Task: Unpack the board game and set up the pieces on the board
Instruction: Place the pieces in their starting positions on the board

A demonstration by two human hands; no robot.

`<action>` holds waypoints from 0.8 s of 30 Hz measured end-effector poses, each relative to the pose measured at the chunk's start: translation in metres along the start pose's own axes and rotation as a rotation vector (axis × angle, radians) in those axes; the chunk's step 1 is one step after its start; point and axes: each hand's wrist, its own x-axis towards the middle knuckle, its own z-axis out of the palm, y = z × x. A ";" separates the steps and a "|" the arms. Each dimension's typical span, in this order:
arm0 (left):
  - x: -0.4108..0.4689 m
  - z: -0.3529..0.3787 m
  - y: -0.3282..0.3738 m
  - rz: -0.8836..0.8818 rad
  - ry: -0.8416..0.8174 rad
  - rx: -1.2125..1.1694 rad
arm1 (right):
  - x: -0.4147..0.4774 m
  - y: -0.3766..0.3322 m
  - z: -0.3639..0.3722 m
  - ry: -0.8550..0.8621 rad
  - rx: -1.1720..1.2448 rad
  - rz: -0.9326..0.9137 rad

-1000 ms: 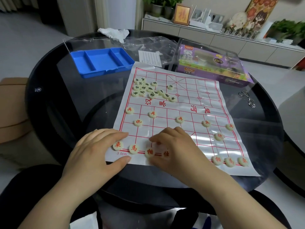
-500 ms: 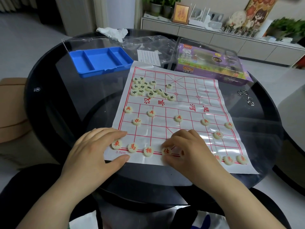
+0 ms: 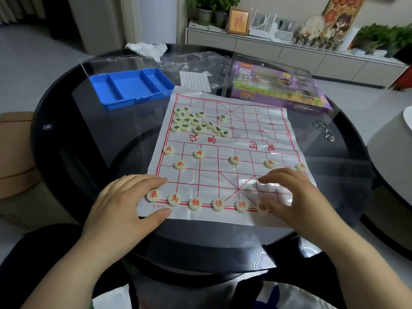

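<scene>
Red-lettered pieces (image 3: 218, 204) are being lined up by the right hand (image 3: 296, 197), held spread and gripping nothing, thumb beside the advisor disc (image 3: 262, 206); the left hand (image 3: 124, 204) is pressed flat on a corner of the board (image 3: 245, 139). Beyond the fingertips, black-lettered pieces (image 3: 194, 122) are heaped, to be sorted onto their points next.

Red characters 車, 馬, 相, 仕 and 帥 mark the near-row pieces (image 3: 195, 203) on a board (image 3: 209, 175) printed "3.0cm" at its corner and 汉界 and 楚河 across its middle, while the purple box (image 3: 276, 97) reads "XCPAI".
</scene>
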 end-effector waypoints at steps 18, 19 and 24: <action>0.002 -0.003 0.006 -0.007 -0.083 0.038 | -0.005 -0.016 0.026 -0.027 -0.118 -0.119; 0.003 -0.003 0.006 -0.006 -0.107 0.055 | -0.006 -0.017 0.024 -0.007 -0.109 -0.118; 0.007 -0.005 0.007 0.012 -0.206 0.157 | -0.004 -0.018 0.013 0.055 -0.013 -0.077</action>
